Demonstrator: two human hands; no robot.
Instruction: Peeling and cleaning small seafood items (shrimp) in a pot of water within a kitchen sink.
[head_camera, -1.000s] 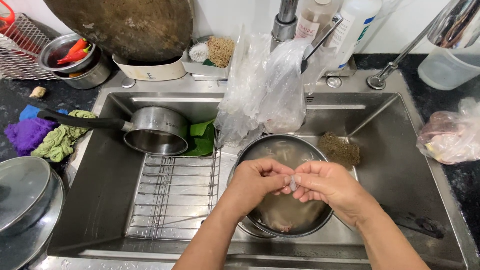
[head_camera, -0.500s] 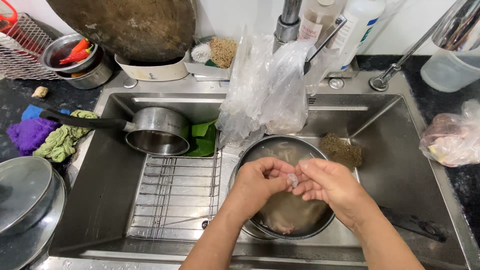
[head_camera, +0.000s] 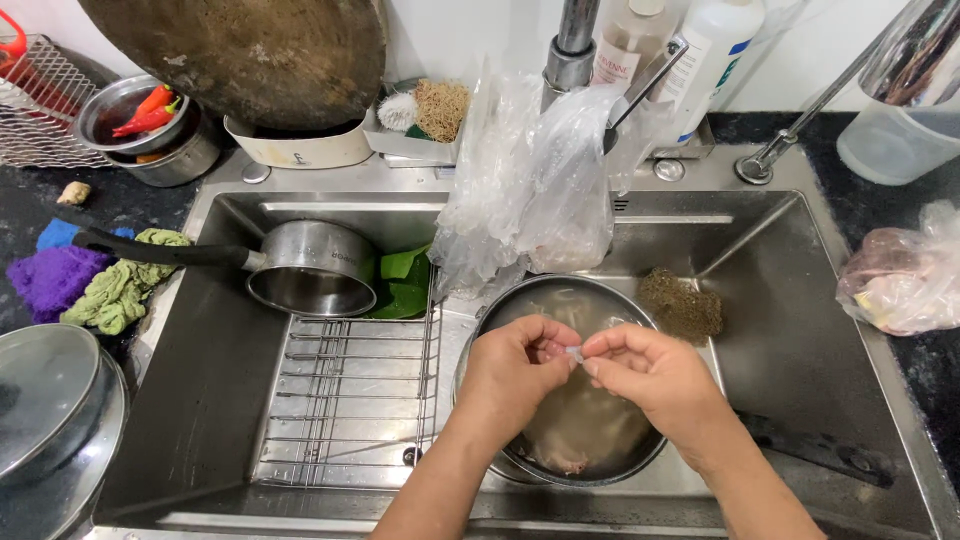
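Small pale morsel (head_camera: 574, 352) pinched between both hands' fingers, over steel bowl (head_camera: 565, 385) in sink (head_camera: 800, 300). Left hand (head_camera: 520, 365), right hand (head_camera: 645, 372) have drawn closer than half a second ago; picking continues. Plastic bag (head_camera: 535, 195) behind.

My steel sink (head_camera: 800, 330) sits in a black stone counter (head_camera: 30, 215); behind its faucet (head_camera: 572, 45) rises a plain white wall (head_camera: 450, 35).
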